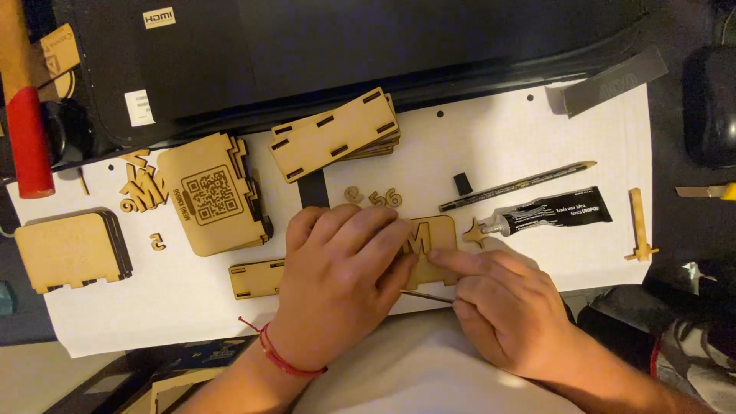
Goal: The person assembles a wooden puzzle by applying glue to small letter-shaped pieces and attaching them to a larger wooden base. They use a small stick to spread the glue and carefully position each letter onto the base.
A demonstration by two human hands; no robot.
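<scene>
My left hand (337, 284), with a red string bracelet at the wrist, lies flat over a small wooden panel (441, 230) that bears a raised letter shape. The palm and fingers cover most of the panel. My right hand (502, 303) presses its index finger on the panel's lower edge and pinches a thin stick (425, 295) that pokes out to the left under the panel. A small wooden star (474, 232) lies just right of the panel, next to the nozzle of a black glue tube (556, 211).
White paper (498, 138) covers the work surface. On it lie stacks of laser-cut wooden panels (336, 136), a coded panel stack (207, 195), another stack (69, 249), a slotted strip (255, 278), loose wooden letters and digits (142, 192), a pen (517, 185) and a wooden peg (639, 225). A red-handled tool (29, 138) lies far left.
</scene>
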